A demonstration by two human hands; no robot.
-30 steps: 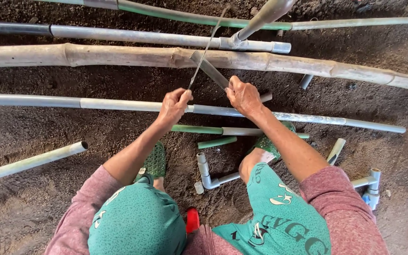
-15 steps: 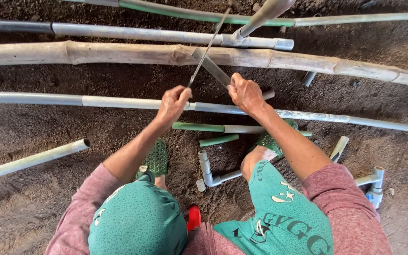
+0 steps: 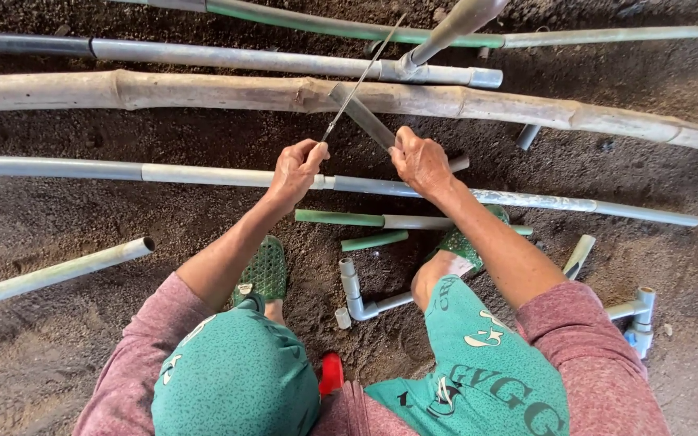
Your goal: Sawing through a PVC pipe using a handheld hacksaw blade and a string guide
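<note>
Left grip (image 3: 296,168) closed on thin blade (image 3: 359,84); right grip (image 3: 419,159) closed on short pipe (image 3: 365,118), above long pipe (image 3: 203,173).

A thick bamboo pole (image 3: 203,93) is laid across the dark soil (image 3: 82,355) just beyond the hands, with two long grey pipes (image 3: 244,56) set farther out. Below the hands, short green pipe pieces (image 3: 339,218) are seen beside an elbow fitting (image 3: 357,300). A pale pipe (image 3: 50,274) is angled well off to the left, and a pipe assembly (image 3: 636,316) to the lower right.
</note>
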